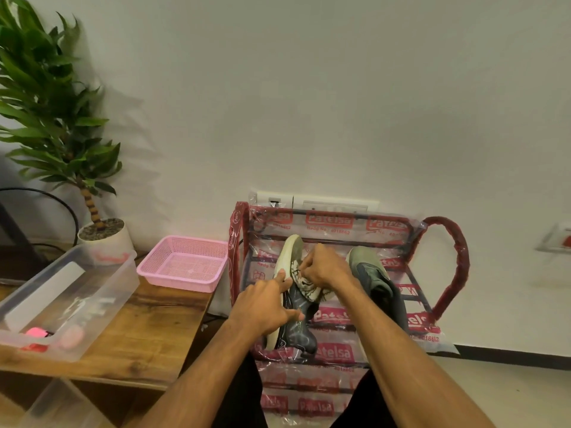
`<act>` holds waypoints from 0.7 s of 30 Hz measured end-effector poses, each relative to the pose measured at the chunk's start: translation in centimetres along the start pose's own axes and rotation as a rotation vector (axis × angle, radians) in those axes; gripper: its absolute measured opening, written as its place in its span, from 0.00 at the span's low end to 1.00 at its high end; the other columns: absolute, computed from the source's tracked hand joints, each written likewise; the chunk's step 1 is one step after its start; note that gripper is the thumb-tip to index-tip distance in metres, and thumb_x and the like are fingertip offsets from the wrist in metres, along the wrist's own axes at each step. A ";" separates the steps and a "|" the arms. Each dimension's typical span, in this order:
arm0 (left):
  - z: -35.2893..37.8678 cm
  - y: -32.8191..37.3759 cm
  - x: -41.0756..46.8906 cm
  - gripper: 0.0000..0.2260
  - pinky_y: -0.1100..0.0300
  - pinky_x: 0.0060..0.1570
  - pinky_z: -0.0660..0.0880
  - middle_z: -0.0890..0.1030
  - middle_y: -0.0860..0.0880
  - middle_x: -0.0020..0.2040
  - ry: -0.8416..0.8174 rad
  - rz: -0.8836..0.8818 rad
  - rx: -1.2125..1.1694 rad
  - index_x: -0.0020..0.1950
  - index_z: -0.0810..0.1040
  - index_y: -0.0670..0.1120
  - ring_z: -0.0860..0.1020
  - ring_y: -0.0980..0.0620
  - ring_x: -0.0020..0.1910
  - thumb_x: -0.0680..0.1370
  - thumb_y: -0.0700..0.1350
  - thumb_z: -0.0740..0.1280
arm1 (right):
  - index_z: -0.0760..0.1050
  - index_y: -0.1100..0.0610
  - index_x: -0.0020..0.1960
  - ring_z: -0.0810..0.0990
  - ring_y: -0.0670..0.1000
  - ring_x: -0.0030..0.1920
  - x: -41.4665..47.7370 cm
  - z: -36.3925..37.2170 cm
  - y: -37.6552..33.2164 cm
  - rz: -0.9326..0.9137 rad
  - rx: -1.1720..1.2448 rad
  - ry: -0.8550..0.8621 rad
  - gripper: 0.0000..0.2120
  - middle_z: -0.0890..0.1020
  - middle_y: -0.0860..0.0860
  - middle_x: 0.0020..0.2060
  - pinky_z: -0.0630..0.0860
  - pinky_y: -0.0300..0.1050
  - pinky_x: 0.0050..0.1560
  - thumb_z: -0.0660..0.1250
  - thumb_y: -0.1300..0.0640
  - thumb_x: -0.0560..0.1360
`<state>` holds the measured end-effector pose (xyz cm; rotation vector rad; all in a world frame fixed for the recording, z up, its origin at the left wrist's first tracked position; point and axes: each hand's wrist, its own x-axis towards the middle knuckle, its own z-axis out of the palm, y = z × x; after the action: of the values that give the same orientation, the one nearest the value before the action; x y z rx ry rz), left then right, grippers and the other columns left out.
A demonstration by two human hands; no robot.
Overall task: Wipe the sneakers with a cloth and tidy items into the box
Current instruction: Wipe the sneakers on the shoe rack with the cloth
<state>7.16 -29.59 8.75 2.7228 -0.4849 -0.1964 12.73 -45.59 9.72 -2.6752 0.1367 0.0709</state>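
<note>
Two grey-green sneakers sit on a plastic-wrapped red rack (451, 251). The left sneaker (298, 329) is tipped on its side, pale sole toward the left. My left hand (267, 307) grips it around the middle. My right hand (324, 267) is shut on a white patterned cloth (307, 284) pressed against that sneaker's upper near the toe. The right sneaker (377, 282) lies beside my right forearm, partly hidden by it. A clear plastic box (102, 291) stands on the wooden table at the left.
A pink mesh basket (185, 262) sits at the far end of the wooden table (154, 329). Small pink and red items lie in the clear box. A potted plant (99, 233) stands by the wall. A second clear container (58, 403) sits below the table.
</note>
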 end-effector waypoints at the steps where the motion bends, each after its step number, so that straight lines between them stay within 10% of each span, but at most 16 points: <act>1: 0.0 0.2 0.0 0.39 0.48 0.64 0.69 0.63 0.55 0.76 -0.012 -0.005 0.004 0.76 0.62 0.54 0.68 0.49 0.71 0.70 0.66 0.70 | 0.83 0.54 0.42 0.83 0.51 0.39 -0.3 0.3 -0.1 0.001 -0.037 0.040 0.04 0.84 0.48 0.39 0.82 0.52 0.44 0.68 0.59 0.72; 9: 0.5 0.6 -0.2 0.37 0.46 0.67 0.67 0.58 0.53 0.78 -0.028 0.006 0.027 0.77 0.60 0.54 0.67 0.47 0.71 0.72 0.61 0.71 | 0.85 0.60 0.47 0.84 0.49 0.44 -1.7 -0.9 0.6 -0.053 0.024 -0.196 0.08 0.86 0.50 0.44 0.82 0.45 0.45 0.68 0.64 0.73; 16: 0.2 2.1 -0.9 0.31 0.47 0.64 0.68 0.55 0.53 0.79 -0.006 0.018 0.086 0.76 0.61 0.51 0.68 0.46 0.70 0.77 0.64 0.62 | 0.84 0.53 0.48 0.83 0.54 0.47 -2.3 1.9 -0.1 -0.010 -0.052 0.182 0.07 0.85 0.50 0.44 0.75 0.44 0.43 0.68 0.58 0.72; 21: 0.0 1.4 -0.9 0.33 0.46 0.66 0.67 0.55 0.55 0.78 0.000 -0.001 0.028 0.76 0.62 0.52 0.67 0.47 0.71 0.76 0.66 0.61 | 0.85 0.59 0.47 0.83 0.53 0.41 -1.8 -0.3 -0.3 -0.065 -0.034 -0.164 0.10 0.86 0.54 0.44 0.79 0.49 0.40 0.66 0.62 0.71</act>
<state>5.90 -30.52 9.35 2.7497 -0.4902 -0.1906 11.01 -45.35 10.23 -2.6914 -0.0037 0.2734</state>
